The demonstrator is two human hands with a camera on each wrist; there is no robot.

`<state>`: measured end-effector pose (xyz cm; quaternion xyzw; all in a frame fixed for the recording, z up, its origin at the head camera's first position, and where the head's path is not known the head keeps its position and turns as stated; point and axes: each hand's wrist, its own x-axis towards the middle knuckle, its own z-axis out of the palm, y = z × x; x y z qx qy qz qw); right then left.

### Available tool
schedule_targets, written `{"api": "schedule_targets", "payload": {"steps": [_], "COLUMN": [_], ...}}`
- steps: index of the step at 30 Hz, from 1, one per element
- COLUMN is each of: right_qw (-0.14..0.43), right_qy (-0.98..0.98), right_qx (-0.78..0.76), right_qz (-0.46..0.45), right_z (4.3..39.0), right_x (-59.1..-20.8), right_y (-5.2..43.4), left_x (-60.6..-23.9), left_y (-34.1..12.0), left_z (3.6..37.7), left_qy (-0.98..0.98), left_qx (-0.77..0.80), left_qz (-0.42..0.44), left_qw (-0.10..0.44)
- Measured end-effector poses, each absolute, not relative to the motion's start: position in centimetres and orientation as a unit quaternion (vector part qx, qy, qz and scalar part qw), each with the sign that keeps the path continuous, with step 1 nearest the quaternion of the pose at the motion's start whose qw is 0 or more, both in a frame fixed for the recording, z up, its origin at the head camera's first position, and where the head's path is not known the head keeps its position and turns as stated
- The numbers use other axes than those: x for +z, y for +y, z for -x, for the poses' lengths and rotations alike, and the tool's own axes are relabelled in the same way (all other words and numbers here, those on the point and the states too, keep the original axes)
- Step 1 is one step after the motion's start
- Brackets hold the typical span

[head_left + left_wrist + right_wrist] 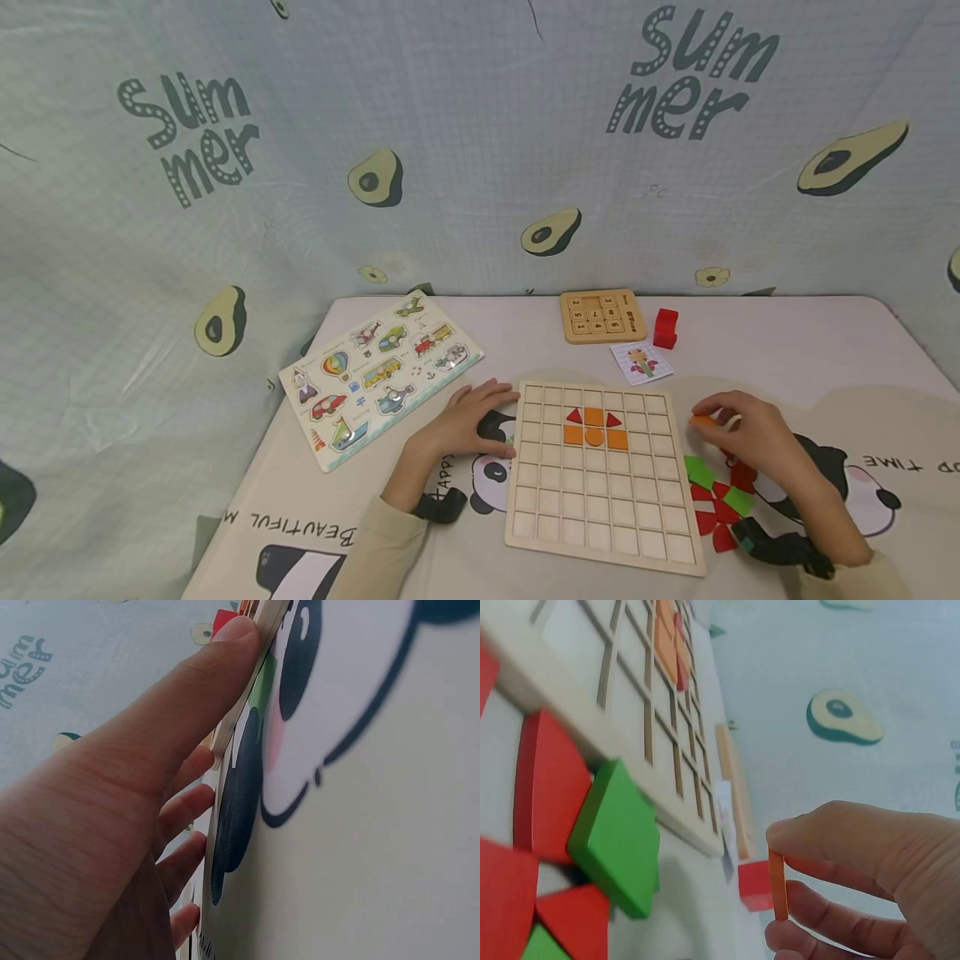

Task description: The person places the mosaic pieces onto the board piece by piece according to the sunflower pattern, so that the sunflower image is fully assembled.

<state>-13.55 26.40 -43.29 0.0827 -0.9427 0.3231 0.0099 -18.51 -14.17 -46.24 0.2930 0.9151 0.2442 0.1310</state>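
Note:
My right hand (759, 433) pinches a thin orange piece (778, 886) between thumb and fingers, just off the right edge of the wooden grid board (581, 504). Along the board's left edge rests my left hand (467, 423), its thumb and fingertips touching the rim, fingers mostly straight. Orange squares (573, 435), an orange round piece (594, 437) and two red triangles (574, 416) sit in cells of the board's upper rows. Loose red pieces (724, 538) and green pieces (619, 840) lie beside the board, below my right hand.
Behind the board are a card with a flower pattern (642, 363), a wooden number puzzle (602, 317) and a red block (665, 328). A vehicle picture puzzle (375, 379) lies at the left. A printed curtain (465, 125) hangs behind the table.

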Motion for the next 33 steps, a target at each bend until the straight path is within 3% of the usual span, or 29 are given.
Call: {"api": "schedule_targets", "payload": {"steps": [22,33], "right_qw": [-0.01,-0.071], "right_qy": [-0.916,-0.903], "right_qx": [0.363,0.381], "right_qz": [-0.171,-0.185], "right_z": [12.9,12.9], "right_x": [-44.6,-44.8], "right_y": [21.8,19.5], "left_x": [-46.0,-45.9], "left_y": [-14.1,-14.1], "left_z": [18.4,18.4], "left_qy": [0.913,0.913], "left_qx": [0.248,0.252], "left_qz": [-0.293,-0.292], "left_qw": [0.135,0.136]}}
